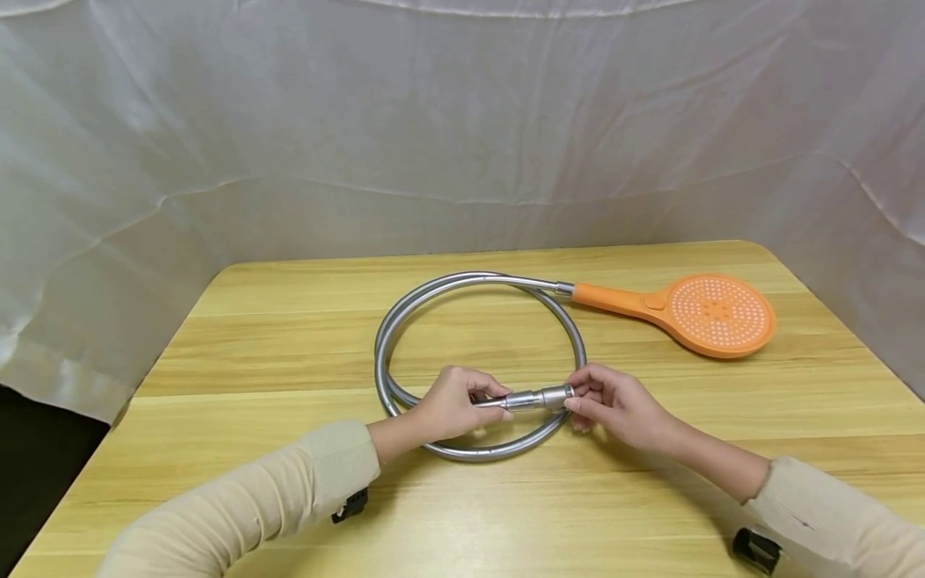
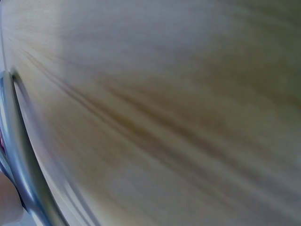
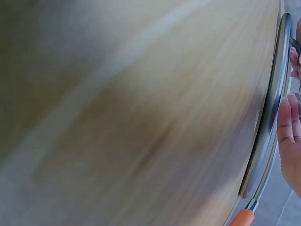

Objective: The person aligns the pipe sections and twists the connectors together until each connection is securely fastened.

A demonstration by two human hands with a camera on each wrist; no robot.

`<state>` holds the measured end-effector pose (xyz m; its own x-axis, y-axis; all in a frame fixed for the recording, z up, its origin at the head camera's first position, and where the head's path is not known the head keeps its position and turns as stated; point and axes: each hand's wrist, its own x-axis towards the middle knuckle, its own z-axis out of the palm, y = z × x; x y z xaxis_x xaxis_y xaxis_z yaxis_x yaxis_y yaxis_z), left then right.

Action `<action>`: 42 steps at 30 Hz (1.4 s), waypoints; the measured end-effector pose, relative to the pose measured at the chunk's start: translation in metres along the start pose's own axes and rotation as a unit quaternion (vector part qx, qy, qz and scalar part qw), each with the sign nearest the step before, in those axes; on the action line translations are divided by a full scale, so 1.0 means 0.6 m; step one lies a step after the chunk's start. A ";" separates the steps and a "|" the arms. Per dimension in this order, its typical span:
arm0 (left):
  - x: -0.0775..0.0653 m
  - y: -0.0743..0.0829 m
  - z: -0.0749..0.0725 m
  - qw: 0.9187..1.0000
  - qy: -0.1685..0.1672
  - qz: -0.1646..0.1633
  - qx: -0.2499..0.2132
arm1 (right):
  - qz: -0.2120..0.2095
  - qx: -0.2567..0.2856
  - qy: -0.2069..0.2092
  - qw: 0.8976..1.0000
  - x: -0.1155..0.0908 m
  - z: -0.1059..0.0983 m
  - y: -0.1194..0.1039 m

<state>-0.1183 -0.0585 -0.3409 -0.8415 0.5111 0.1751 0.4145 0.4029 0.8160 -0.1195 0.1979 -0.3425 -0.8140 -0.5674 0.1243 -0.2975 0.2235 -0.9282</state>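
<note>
A silver shower hose [image 1: 477,455] lies coiled on the table, its far end joined to an orange shower head [image 1: 621,300] at the back right. Over the front of the coil, my left hand [image 1: 454,401] pinches the hose just behind its chrome end fitting [image 1: 522,400]. My right hand [image 1: 621,405] grips a wider metal connector [image 1: 556,396] between thumb and fingers, and that connector sits in line against the fitting. In the right wrist view, the right hand [image 3: 291,146] shows beside the hose [image 3: 268,108]. The left wrist view catches only part of the hose [image 2: 21,146].
The wood-grain table [image 1: 253,345] spreads around the coil, with its back edge near the shower head. A pale fabric curtain [image 1: 462,136] hangs behind and along both sides. A black wrist device [image 1: 350,506] sits under the left sleeve, another [image 1: 756,550] under the right.
</note>
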 end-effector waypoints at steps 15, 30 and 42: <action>0.000 0.000 0.001 1.000 0.000 0.006 0.002 | -0.007 -0.028 0.020 0.999 0.001 -0.002 -0.003; 0.000 0.001 0.001 1.000 0.000 0.005 -0.001 | -0.012 -0.010 0.005 1.000 -0.002 -0.004 -0.006; -0.001 0.004 0.001 1.000 -0.001 -0.003 -0.003 | -0.011 -0.024 0.012 1.000 -0.004 -0.004 -0.005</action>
<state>-0.1164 -0.0576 -0.3391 -0.8433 0.5100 0.1694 0.4073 0.4010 0.8206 -0.1176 0.2006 -0.3389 -0.8187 -0.5532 0.1539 -0.3388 0.2490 -0.9073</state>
